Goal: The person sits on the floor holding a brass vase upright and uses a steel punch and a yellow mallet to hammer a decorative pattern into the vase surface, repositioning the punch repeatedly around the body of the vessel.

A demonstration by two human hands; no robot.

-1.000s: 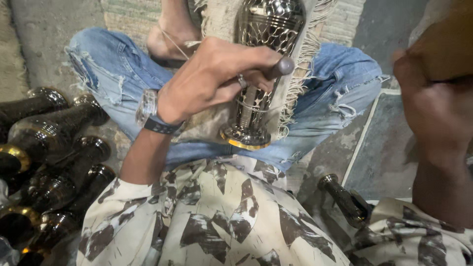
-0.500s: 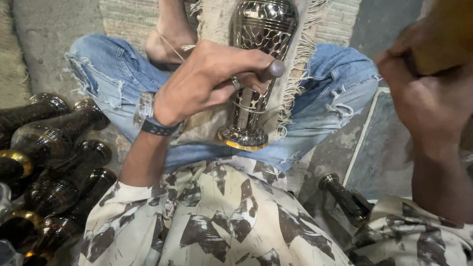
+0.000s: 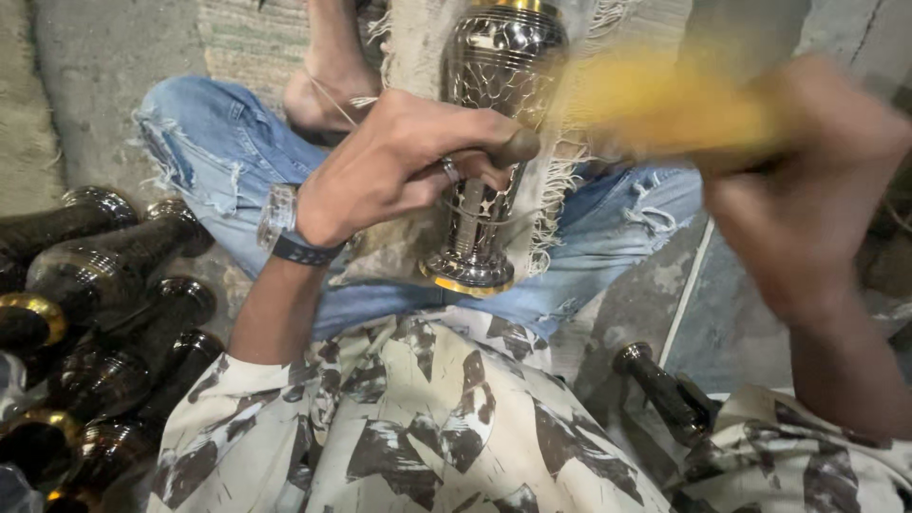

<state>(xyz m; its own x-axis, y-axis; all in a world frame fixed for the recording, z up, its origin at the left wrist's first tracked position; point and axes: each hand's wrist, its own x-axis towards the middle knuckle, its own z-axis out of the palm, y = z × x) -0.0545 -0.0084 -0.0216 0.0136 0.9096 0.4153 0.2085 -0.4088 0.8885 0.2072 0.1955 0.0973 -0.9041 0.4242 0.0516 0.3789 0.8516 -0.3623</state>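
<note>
A shiny engraved metal vase (image 3: 494, 114) with a gold rim lies across my lap on a frayed cloth (image 3: 418, 57), its foot toward me. My left hand (image 3: 399, 166) is closed around a short dark chisel-like tool (image 3: 508, 150) whose tip rests against the vase's narrow stem. My right hand (image 3: 807, 190) is blurred at the right, gripping a yellowish wooden mallet (image 3: 665, 104) that hangs over the vase's side.
Several dark metal vases (image 3: 95, 285) with gold rims lie piled at my left. Another dark vase (image 3: 665, 389) lies on the concrete floor by my right knee. My blue jeans (image 3: 218, 161) and bare foot (image 3: 323, 95) sit behind the cloth.
My right hand has swung the mallet leftward and down, toward the tool and the vase. My left hand has kept the tool on the vase's stem.
</note>
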